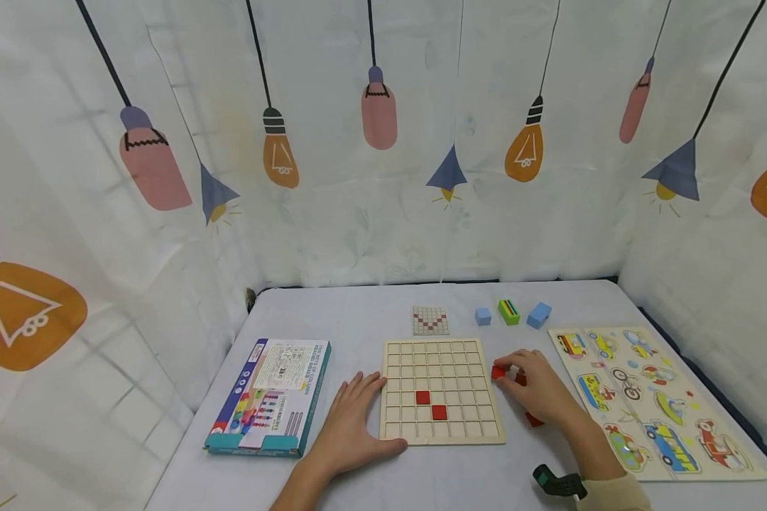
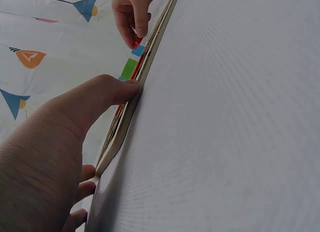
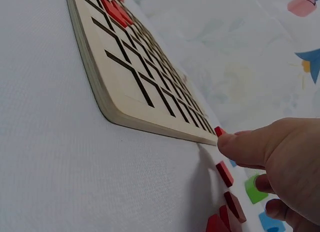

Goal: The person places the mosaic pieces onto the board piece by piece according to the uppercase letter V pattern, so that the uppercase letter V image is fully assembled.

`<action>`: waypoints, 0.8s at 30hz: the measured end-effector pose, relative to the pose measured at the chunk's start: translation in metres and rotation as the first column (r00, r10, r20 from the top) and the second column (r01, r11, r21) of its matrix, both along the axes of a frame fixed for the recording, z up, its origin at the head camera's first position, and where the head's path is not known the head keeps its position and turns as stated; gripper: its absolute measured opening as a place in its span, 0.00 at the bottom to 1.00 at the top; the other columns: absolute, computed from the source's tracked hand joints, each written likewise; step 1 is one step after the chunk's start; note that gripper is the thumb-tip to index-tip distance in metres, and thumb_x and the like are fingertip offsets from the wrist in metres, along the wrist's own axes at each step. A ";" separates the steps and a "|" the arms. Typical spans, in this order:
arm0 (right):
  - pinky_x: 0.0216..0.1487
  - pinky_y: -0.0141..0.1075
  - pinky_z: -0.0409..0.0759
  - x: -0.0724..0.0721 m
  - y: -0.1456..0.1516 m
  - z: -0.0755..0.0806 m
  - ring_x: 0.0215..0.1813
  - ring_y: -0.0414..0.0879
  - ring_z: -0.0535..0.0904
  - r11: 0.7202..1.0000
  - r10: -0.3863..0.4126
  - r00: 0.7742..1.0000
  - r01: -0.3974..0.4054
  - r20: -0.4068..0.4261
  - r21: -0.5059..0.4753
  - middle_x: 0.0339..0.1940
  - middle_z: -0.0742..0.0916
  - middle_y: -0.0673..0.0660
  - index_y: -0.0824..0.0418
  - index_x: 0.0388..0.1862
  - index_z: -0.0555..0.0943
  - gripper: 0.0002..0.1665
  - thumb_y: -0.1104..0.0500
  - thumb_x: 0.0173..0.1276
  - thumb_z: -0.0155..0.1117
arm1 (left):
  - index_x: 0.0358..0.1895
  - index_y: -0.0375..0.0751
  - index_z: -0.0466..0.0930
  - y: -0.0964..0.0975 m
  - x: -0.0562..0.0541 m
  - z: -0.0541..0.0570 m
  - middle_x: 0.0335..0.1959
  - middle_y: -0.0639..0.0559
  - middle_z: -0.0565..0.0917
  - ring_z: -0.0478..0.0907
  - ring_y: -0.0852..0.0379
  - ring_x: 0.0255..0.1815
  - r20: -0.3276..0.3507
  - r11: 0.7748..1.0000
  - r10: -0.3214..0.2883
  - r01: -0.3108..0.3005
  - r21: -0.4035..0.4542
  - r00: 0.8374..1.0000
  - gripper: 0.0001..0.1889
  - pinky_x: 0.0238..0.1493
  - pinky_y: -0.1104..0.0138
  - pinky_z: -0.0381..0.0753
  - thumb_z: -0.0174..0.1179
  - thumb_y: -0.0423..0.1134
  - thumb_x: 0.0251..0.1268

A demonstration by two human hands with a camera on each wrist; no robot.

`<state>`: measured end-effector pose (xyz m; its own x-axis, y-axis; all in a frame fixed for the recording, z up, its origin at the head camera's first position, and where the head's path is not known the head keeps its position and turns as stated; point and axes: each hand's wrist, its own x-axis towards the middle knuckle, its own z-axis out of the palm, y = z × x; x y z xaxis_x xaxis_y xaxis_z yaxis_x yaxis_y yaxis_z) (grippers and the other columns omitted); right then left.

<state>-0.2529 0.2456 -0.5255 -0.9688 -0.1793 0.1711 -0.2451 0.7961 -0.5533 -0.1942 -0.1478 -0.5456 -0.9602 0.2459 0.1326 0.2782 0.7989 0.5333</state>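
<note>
A wooden grid board (image 1: pixel 399 358) lies on the white table, with red square tiles (image 1: pixel 423 397) (image 1: pixel 439 412) in two of its cells. My left hand (image 1: pixel 353 429) rests at the board's near left corner, its fingers along the left side and its thumb touching the near edge. Right of the board, my right hand (image 1: pixel 540 390) pinches a red tile (image 3: pixel 220 131) between thumb and fingers, just off the board's edge. More red tiles (image 3: pixel 225 174) lie on the table under and beside that hand, partly hidden by it in the head view.
Behind the board lies a small pattern card (image 1: pixel 431 321). Blue blocks (image 1: pixel 483 316) (image 1: pixel 539 315) and a green striped block (image 1: pixel 508 312) stand at the back. A flat box (image 1: pixel 268 397) is at left, a picture puzzle board (image 1: pixel 652 401) at right.
</note>
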 end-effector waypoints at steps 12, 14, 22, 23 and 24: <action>0.56 0.39 0.84 0.000 -0.019 0.005 0.59 0.45 0.77 0.997 0.058 0.998 -0.058 -0.001 -0.047 0.55 0.89 0.41 0.44 0.60 0.91 0.18 0.54 0.73 0.80 | 0.86 0.53 0.68 0.000 -0.001 0.000 0.88 0.55 0.68 0.54 0.42 0.94 0.008 1.000 -0.004 0.004 -0.004 1.000 0.64 0.95 0.41 0.48 0.78 0.79 0.44; 0.57 0.41 0.84 0.000 -0.022 0.007 0.59 0.46 0.77 0.997 0.064 0.998 -0.064 -0.001 -0.044 0.53 0.88 0.41 0.44 0.59 0.91 0.18 0.53 0.73 0.81 | 0.86 0.54 0.68 0.000 -0.001 0.000 0.88 0.55 0.68 0.54 0.42 0.94 0.010 1.000 -0.004 0.004 -0.006 1.000 0.64 0.95 0.40 0.49 0.78 0.80 0.44; 0.56 0.42 0.83 -0.001 -0.036 0.016 0.57 0.47 0.77 0.993 0.105 0.994 -0.104 0.003 -0.053 0.52 0.89 0.42 0.45 0.54 0.92 0.14 0.53 0.72 0.82 | 0.85 0.54 0.69 0.000 0.000 0.002 0.88 0.55 0.69 0.53 0.42 0.94 0.025 1.000 -0.001 0.000 0.010 1.000 0.63 0.94 0.39 0.49 0.78 0.78 0.45; 0.56 0.42 0.84 -0.001 -0.038 0.016 0.57 0.47 0.77 0.993 0.105 0.994 -0.104 0.010 -0.051 0.52 0.89 0.42 0.44 0.54 0.92 0.14 0.53 0.72 0.82 | 0.85 0.54 0.69 0.000 0.000 0.003 0.88 0.55 0.69 0.53 0.42 0.94 0.028 1.000 0.000 0.000 0.011 1.000 0.63 0.95 0.39 0.49 0.78 0.78 0.45; 0.56 0.42 0.84 -0.001 -0.040 0.016 0.57 0.46 0.77 0.993 0.107 0.994 -0.106 0.013 -0.049 0.52 0.89 0.42 0.44 0.54 0.92 0.14 0.53 0.72 0.82 | 0.85 0.54 0.69 0.001 0.000 0.003 0.88 0.55 0.69 0.53 0.42 0.94 0.028 1.000 0.000 0.000 0.012 1.000 0.63 0.95 0.39 0.49 0.78 0.78 0.45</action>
<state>-0.2538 0.2058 -0.5094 -0.9472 -0.2736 0.1672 -0.3183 0.7382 -0.5948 -0.1942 -0.1471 -0.5430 -0.9635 0.2445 0.1087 0.2632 0.7925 0.5502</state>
